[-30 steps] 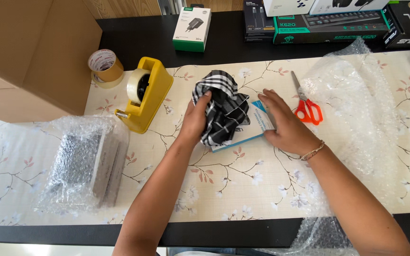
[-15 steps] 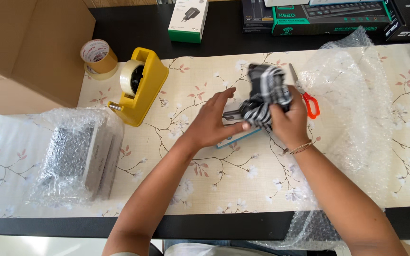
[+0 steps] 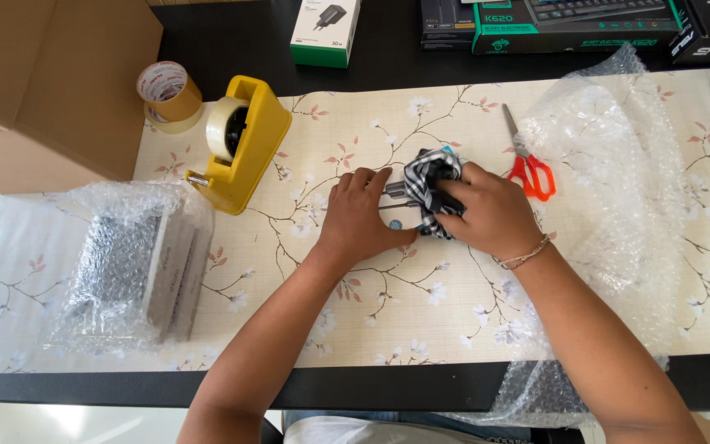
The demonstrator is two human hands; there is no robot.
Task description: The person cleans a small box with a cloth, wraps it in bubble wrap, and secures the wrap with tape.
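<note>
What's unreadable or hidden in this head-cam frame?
- Small box, head view: mostly covered by the left hand, right hand and checked cloth; shape unclear.
- Right hand's fingertips: buried in the cloth.
- Bubble-wrapped bundle: contents blurred by wrap.
- Cardboard box: cut off by the top and left edges.
- Bubble wrap sheet: runs off the table's front edge.
</note>
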